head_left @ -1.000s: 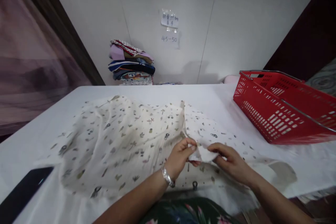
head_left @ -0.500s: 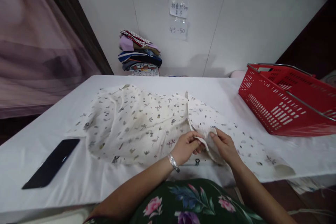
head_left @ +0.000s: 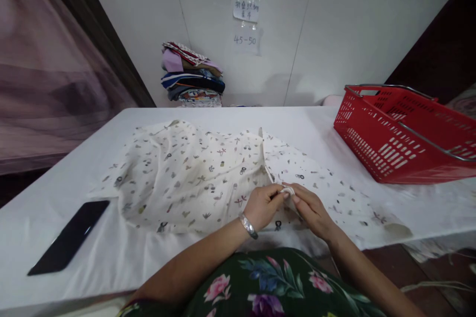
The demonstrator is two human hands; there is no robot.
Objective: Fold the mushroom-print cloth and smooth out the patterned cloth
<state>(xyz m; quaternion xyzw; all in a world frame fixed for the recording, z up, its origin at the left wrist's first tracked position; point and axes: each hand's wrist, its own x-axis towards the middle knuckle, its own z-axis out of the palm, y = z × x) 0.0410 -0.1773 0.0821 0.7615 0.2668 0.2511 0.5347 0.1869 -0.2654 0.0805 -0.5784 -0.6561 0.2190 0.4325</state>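
Observation:
A cream garment (head_left: 186,178) with small printed motifs lies spread on the white table (head_left: 260,119). Its front opening runs from the far side toward me. My left hand (head_left: 263,205), with a silver bracelet at the wrist, pinches the edge of the opening near the hem. My right hand (head_left: 311,210) meets it from the right, fingertips closed on the same bit of fabric. Both hands touch each other over the garment, close to the table's near edge.
A red plastic basket (head_left: 401,133) with metal handles stands at the right on the table. A black phone (head_left: 69,243) lies at the near left. A stack of folded clothes (head_left: 191,79) sits against the far wall under paper notes (head_left: 246,10).
My hands have drawn closer together on the garment's opening edge, and the flap my right hand held up now lies flatter. The camera has shifted slightly.

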